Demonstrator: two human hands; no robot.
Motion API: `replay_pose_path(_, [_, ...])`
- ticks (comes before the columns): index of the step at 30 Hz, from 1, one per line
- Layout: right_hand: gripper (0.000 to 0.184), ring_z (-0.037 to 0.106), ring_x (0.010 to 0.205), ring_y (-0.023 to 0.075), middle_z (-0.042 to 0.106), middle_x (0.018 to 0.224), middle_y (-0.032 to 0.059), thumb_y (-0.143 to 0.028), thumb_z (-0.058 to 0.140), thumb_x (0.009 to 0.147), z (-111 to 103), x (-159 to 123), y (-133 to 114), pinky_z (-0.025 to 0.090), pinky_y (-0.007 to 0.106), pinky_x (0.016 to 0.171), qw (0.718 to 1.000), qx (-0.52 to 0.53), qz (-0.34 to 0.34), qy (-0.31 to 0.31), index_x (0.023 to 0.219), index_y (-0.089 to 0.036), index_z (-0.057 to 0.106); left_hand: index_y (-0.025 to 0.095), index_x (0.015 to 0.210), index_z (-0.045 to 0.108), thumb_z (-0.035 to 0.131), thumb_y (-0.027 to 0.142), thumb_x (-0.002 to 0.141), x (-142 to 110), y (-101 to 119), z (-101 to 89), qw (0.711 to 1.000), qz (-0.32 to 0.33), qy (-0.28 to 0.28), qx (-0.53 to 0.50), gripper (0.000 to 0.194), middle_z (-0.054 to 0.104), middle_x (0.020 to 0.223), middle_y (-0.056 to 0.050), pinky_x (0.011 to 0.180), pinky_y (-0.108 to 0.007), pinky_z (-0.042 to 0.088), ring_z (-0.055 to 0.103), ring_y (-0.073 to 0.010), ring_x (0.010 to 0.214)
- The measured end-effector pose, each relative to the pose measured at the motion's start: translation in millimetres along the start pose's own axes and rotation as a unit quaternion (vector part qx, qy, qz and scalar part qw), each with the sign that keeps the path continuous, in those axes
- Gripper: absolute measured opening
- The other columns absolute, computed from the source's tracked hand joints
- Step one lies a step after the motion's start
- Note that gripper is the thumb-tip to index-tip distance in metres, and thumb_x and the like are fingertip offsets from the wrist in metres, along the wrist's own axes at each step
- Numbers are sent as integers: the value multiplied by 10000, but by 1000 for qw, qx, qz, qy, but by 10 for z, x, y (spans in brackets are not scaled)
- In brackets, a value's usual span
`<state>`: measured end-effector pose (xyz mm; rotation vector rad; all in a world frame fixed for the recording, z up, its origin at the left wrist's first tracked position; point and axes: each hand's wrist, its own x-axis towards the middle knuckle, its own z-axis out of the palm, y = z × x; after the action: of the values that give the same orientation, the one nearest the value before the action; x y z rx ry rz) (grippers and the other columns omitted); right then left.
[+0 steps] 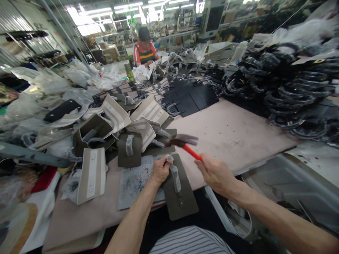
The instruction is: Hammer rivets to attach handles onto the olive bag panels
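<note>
My right hand grips the red handle of a hammer, whose dark head is blurred by motion above the table. My left hand is closed around a small round metal punch standing upright. The punch rests on an olive-green flat leather piece with a plastic-wrapped strap on it. That piece lies partly over a grey worn stone slab at the near edge of the table.
Olive and cream leather pieces pile up behind the slab. Black panels and bundled black handles fill the far and right side. Plastic bags heap at left. A person in a cap works at the far end. The pink tabletop shows at right.
</note>
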<state>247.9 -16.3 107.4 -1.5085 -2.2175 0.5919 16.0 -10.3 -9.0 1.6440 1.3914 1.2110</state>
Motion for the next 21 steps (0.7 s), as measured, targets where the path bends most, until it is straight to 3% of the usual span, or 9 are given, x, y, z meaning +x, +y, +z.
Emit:
replay_pose_path(2, [263, 410, 477, 116, 559, 630, 22, -403, 398, 966, -93, 31, -21, 217, 293, 504, 993, -80, -5, -82, 808, -210, 484, 196, 940, 708, 579, 220, 863, -3, -3, 0, 1000, -7, 0, 15, 151, 735, 842, -34, 718, -283, 516, 674, -182, 768])
replay_pose_path(4, [261, 405, 466, 117, 548, 604, 11, -406, 412, 969, -258, 87, -96, 211, 292, 500, 992, -95, -13, -85, 800, -220, 484, 198, 924, 707, 574, 211, 858, -3, 5, -2, 1000, -7, 1, 19, 150, 732, 827, -28, 715, -283, 514, 671, -181, 759])
replay_pose_path(7, [289, 437, 489, 129, 529, 609, 0, -443, 350, 993, -503, 139, -282, 272, 277, 509, 995, -12, -33, 97, 819, -239, 458, 203, 899, 706, 560, 197, 860, -1, 34, -3, 1000, 3, 1, 7, 151, 737, 855, -28, 754, -282, 515, 678, -182, 810])
replay_pose_path(9, [296, 478, 522, 138, 546, 655, 11, -438, 276, 1011, -513, 115, -353, 318, 275, 526, 973, 36, -22, 227, 889, -241, 461, 202, 894, 705, 554, 192, 864, 0, 50, -3, 1000, 5, 2, 3, 154, 738, 863, -31, 768, -283, 516, 680, -182, 824])
replay_pose_path(10, [306, 487, 528, 143, 547, 659, 17, -434, 255, 1014, -456, 86, -348, 325, 277, 529, 967, 38, -22, 252, 907, -237, 464, 200, 896, 705, 554, 190, 865, 1, 53, -3, 1000, 4, 4, 3, 155, 739, 866, -33, 772, -285, 516, 680, -182, 825])
replay_pose_path(12, [315, 462, 490, 144, 527, 608, 16, -421, 270, 1005, -262, 11, -264, 286, 283, 504, 982, -8, -41, 184, 861, -229, 473, 195, 888, 706, 565, 189, 857, 2, 50, -2, 1000, 0, 8, 9, 144, 734, 834, -31, 753, -283, 515, 673, -179, 788])
replay_pose_path(14, [297, 423, 444, 132, 516, 561, 10, -403, 336, 987, -69, -50, -123, 214, 288, 483, 995, -82, -44, 22, 796, -225, 477, 193, 886, 709, 577, 188, 845, 2, 36, 1, 1000, -6, 5, 19, 139, 717, 778, -17, 705, -270, 504, 655, -169, 727])
replay_pose_path(16, [275, 431, 451, 129, 543, 577, 16, -395, 375, 980, 34, -72, 15, 171, 292, 494, 986, -137, -9, -98, 813, -216, 501, 196, 910, 714, 579, 186, 838, 1, 25, 3, 1000, -11, 1, 23, 153, 699, 744, -2, 672, -256, 489, 638, -161, 692])
replay_pose_path(21, [327, 495, 547, 152, 577, 640, 19, -427, 320, 997, 136, -24, 361, 241, 281, 537, 983, -81, 77, -147, 853, -208, 515, 202, 928, 710, 567, 170, 838, -1, 47, -1, 1000, -12, 9, 8, 172, 715, 813, -10, 732, -265, 496, 654, -169, 766])
